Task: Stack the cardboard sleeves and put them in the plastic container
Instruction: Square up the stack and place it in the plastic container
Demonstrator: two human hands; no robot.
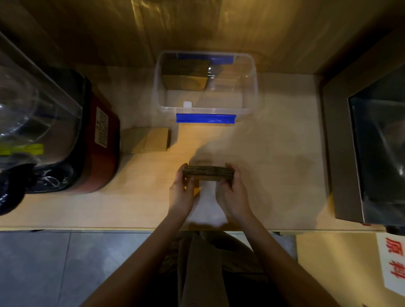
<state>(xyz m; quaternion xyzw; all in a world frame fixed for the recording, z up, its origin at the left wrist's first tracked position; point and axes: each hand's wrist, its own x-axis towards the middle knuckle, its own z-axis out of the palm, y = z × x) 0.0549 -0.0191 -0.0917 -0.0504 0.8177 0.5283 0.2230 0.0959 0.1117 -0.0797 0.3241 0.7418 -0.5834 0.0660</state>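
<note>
The left hand (180, 194) and right hand (235, 196) each clamp one end of a stack of cardboard sleeves (208, 173), fingers curled over the far side and thumbs on the near side, so the bundle is pinched between the two palms just above the counter (277, 170). The edges face up and look fairly even, though blur hides whether every sleeve sits flush.

To do this step well, I would tap the stack once on the counter to square it, keep inward pressure equal from both sides so the middle sleeves do not slip out, and carry it level.

At 12 o'clock from the hands sits the clear plastic container (252, 86), open, with a blue clip (205, 118) on its near rim. An earlier batch of sleeves (185, 75) already fills its left part; the right part looks free, so the bundle probably belongs there, lowered over the near wall.

At 10 o'clock a few loose sleeves (148, 140) lie on the counter, beside a red machine (102, 144).
</note>
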